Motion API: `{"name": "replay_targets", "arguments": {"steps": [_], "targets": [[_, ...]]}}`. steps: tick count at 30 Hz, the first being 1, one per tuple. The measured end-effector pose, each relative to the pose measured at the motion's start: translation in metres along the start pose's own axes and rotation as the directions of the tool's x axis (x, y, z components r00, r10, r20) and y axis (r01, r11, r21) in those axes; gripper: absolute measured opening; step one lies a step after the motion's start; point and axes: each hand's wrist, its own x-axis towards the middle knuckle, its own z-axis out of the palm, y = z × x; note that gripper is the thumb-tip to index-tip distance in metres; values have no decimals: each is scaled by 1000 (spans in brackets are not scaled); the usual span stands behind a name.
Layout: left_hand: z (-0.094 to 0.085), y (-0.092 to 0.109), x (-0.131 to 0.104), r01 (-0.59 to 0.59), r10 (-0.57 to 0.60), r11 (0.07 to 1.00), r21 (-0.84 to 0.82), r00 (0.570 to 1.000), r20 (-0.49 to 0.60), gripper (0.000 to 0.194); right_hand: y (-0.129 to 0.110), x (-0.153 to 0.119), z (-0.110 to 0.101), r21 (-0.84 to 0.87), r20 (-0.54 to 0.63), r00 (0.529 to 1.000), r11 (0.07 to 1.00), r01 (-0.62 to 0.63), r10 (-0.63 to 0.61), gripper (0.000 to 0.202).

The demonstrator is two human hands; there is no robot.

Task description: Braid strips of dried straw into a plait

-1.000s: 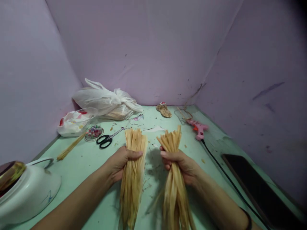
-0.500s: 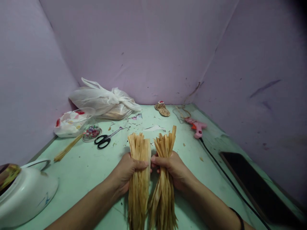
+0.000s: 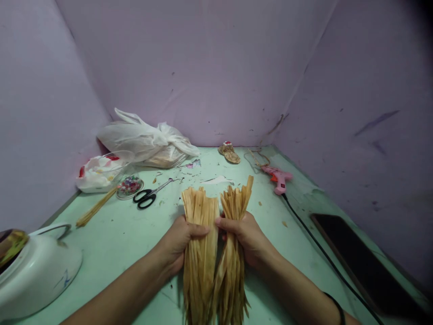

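Left strips (image 3: 199,266): dry, papery plant fibre, matt, ridged lengthwise, ragged at the far ends.
Right strips (image 3: 233,266): similar dry fibre, matt, more creased and rough-edged.
Surface (image 3: 135,271): smooth with a faint sheen, scuffed and chipped toward the far side.
Far wall (image 3: 203,67): smooth, mostly matt, lightly smudged.
Bag (image 3: 135,140), far left: thin, crinkled, translucent plastic with a soft shine.
Scissors (image 3: 149,197), left: smooth black plastic handles, metal blades.
Glue gun (image 3: 280,180), right: smooth pink plastic.
Vessel (image 3: 43,289), near left: hard, smooth, glossy white.
Slippers (image 3: 232,156), far: rough, woven-looking fibre.
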Motion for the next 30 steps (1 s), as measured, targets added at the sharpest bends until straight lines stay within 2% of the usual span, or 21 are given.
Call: {"name": "replay_targets", "arguments": {"steps": [3, 7, 11, 15, 18, 20, 26, 30], "targets": [[-1, 3, 1, 24, -25, 998, -56, 999, -22, 39, 0, 2, -2, 16, 26, 1000, 1000, 0, 0, 17], [-2, 5, 1, 68, -64, 994, -83, 997, 51, 39, -1, 1, -3, 29, 88, 996, 999, -18, 15, 13], [-3, 2, 3, 52, -46, 996, -77, 995, 84, 36, -2, -1, -2, 13, 85, 996, 1000, -8, 7, 12], [-3, -1, 4, 44, -42, 995, -95, 999, 20, 33, -2, -2, -3, 9, 130, 991, 1000, 12, -13, 18], [-2, -2, 3, 33, -33, 992, -119, 999, -1, 37, -2, -3, -3, 20, 190, 981, 999, 41, -44, 36], [-2, -2, 3, 24, -23, 990, -137, 1000, 5, 41, -3, -4, -3, -4, 174, 984, 999, 47, -46, 43], [-2, -3, 3, -44, 42, 993, -112, 999, -18, 43, -4, -4, -2, -95, 191, 980, 993, 66, -46, 44], [-1, -3, 3, -60, 56, 995, -80, 997, -59, 43, -4, -3, -2, -199, 158, 985, 975, 98, -67, 39]]}}
